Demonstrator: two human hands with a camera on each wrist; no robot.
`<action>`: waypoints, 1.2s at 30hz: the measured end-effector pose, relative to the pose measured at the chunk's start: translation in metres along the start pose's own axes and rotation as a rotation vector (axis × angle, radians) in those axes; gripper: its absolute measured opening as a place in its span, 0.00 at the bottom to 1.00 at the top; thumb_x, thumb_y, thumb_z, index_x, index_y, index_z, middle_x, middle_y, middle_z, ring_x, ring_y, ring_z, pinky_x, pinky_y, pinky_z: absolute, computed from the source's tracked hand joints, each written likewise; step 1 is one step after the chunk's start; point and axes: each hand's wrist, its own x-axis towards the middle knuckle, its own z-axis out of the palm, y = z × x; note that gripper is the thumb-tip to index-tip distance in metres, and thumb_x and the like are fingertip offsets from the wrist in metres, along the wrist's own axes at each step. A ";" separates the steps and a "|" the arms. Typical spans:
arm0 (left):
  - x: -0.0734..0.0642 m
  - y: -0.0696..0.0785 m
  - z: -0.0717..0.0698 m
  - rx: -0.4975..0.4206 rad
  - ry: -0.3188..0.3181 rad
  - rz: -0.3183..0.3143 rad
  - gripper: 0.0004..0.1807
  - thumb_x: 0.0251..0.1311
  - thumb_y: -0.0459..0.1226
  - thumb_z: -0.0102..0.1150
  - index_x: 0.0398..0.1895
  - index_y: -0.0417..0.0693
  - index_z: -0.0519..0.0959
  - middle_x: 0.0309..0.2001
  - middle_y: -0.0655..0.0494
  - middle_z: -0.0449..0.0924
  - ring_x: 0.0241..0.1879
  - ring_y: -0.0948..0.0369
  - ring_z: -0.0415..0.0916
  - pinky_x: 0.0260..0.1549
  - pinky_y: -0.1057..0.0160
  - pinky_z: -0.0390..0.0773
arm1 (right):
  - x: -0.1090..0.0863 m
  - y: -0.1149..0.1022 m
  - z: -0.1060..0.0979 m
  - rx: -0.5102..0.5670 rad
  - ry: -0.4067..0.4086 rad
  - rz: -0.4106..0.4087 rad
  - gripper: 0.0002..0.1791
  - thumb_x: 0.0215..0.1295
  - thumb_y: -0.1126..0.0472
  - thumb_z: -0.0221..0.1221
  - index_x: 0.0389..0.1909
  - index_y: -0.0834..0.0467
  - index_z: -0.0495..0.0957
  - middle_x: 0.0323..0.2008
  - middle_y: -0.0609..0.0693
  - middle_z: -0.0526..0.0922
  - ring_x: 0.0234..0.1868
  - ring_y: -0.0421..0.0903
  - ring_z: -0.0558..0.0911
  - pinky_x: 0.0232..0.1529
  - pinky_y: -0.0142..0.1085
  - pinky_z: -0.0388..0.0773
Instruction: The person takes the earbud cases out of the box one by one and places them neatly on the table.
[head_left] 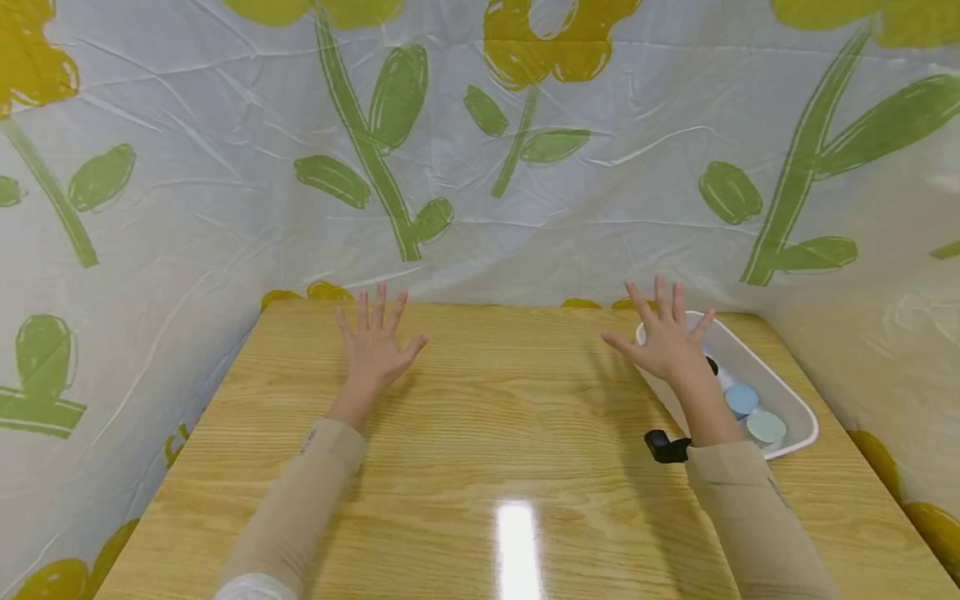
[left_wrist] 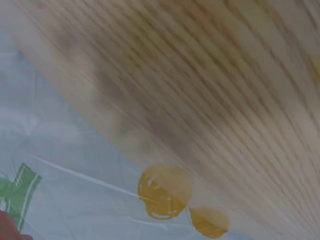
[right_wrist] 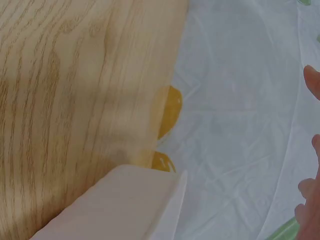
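My left hand (head_left: 372, 353) is held above the wooden table (head_left: 480, 400) toward its far left, fingers straight and spread, with nothing in it. On the other side my right hand (head_left: 667, 343) hovers over the left rim of a white plastic tub (head_left: 797, 400), its fingers also spread and holding nothing. Inside the tub lie a light blue round piece (head_left: 741, 401), a pale green round piece (head_left: 766, 427) and a black item (head_left: 712, 365), partly hidden by the right hand and forearm. Only fingertips (right_wrist: 312, 82) show in the right wrist view.
A black device (head_left: 666, 447) sticks out at the right wrist. White cloth (head_left: 525, 250) printed with green stems and yellow flowers hangs behind the table and at both sides. Light reflects off the tabletop near the front.
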 end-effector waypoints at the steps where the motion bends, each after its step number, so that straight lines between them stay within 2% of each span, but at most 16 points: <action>1: 0.000 0.002 0.001 -0.008 0.008 -0.003 0.44 0.56 0.68 0.32 0.72 0.64 0.36 0.71 0.54 0.22 0.69 0.49 0.19 0.58 0.36 0.25 | -0.002 0.001 -0.001 0.009 0.007 -0.003 0.49 0.57 0.28 0.42 0.70 0.41 0.28 0.68 0.54 0.16 0.65 0.56 0.17 0.48 0.68 0.14; 6: 0.000 0.020 0.008 -0.069 0.077 -0.017 0.43 0.58 0.65 0.35 0.72 0.63 0.34 0.72 0.53 0.22 0.69 0.49 0.22 0.59 0.36 0.28 | -0.014 0.014 -0.008 0.081 0.057 -0.031 0.47 0.60 0.33 0.45 0.71 0.44 0.32 0.69 0.60 0.24 0.67 0.62 0.26 0.50 0.69 0.19; 9: -0.001 0.039 0.013 -0.117 0.121 -0.052 0.43 0.59 0.63 0.36 0.72 0.61 0.34 0.71 0.50 0.22 0.69 0.49 0.21 0.59 0.35 0.32 | -0.023 0.026 -0.012 0.113 0.074 -0.019 0.46 0.61 0.35 0.47 0.72 0.46 0.36 0.70 0.63 0.30 0.68 0.64 0.30 0.51 0.70 0.22; 11: -0.002 0.054 0.015 -0.142 0.131 -0.077 0.43 0.59 0.63 0.36 0.72 0.59 0.34 0.71 0.48 0.21 0.69 0.48 0.19 0.59 0.36 0.31 | -0.030 0.036 -0.015 0.126 0.083 -0.003 0.45 0.61 0.36 0.48 0.72 0.48 0.38 0.69 0.65 0.33 0.68 0.64 0.32 0.51 0.71 0.23; 15: -0.005 0.087 0.020 -0.139 0.103 -0.091 0.44 0.59 0.64 0.31 0.72 0.57 0.32 0.70 0.47 0.18 0.68 0.48 0.17 0.60 0.37 0.30 | -0.043 0.061 -0.020 0.130 0.093 0.002 0.43 0.62 0.40 0.49 0.72 0.51 0.41 0.69 0.68 0.37 0.68 0.65 0.34 0.51 0.72 0.28; 18: -0.006 0.111 0.027 -0.150 0.090 -0.083 0.44 0.59 0.65 0.30 0.72 0.57 0.32 0.70 0.47 0.19 0.69 0.48 0.19 0.60 0.38 0.30 | -0.054 0.081 -0.021 0.115 0.116 -0.008 0.42 0.62 0.43 0.51 0.71 0.52 0.44 0.68 0.69 0.41 0.68 0.67 0.38 0.50 0.73 0.32; 22: -0.009 0.144 0.036 -0.193 0.088 -0.072 0.44 0.59 0.65 0.31 0.72 0.57 0.32 0.71 0.45 0.22 0.69 0.47 0.21 0.61 0.38 0.32 | -0.068 0.107 -0.022 0.095 0.129 0.018 0.41 0.62 0.45 0.52 0.71 0.50 0.44 0.68 0.68 0.44 0.66 0.70 0.44 0.50 0.72 0.34; 26: -0.013 0.177 0.043 -0.209 0.058 -0.053 0.45 0.59 0.66 0.29 0.71 0.57 0.29 0.71 0.44 0.23 0.68 0.47 0.19 0.61 0.39 0.33 | -0.081 0.132 -0.021 0.092 0.122 0.055 0.41 0.63 0.46 0.51 0.71 0.50 0.42 0.68 0.68 0.40 0.66 0.71 0.41 0.51 0.71 0.32; 30: -0.015 0.207 0.045 -0.206 0.027 -0.013 0.45 0.59 0.66 0.27 0.72 0.56 0.31 0.71 0.44 0.23 0.68 0.47 0.17 0.62 0.40 0.33 | -0.091 0.154 -0.019 0.087 0.129 0.085 0.39 0.65 0.47 0.50 0.71 0.49 0.42 0.69 0.67 0.35 0.67 0.69 0.35 0.52 0.71 0.30; 36: -0.020 0.250 0.046 -0.173 -0.006 0.033 0.44 0.59 0.67 0.24 0.72 0.54 0.36 0.71 0.43 0.27 0.68 0.46 0.20 0.62 0.40 0.37 | -0.099 0.178 -0.012 0.066 0.127 0.086 0.38 0.65 0.47 0.50 0.71 0.51 0.45 0.68 0.68 0.37 0.67 0.69 0.34 0.50 0.71 0.32</action>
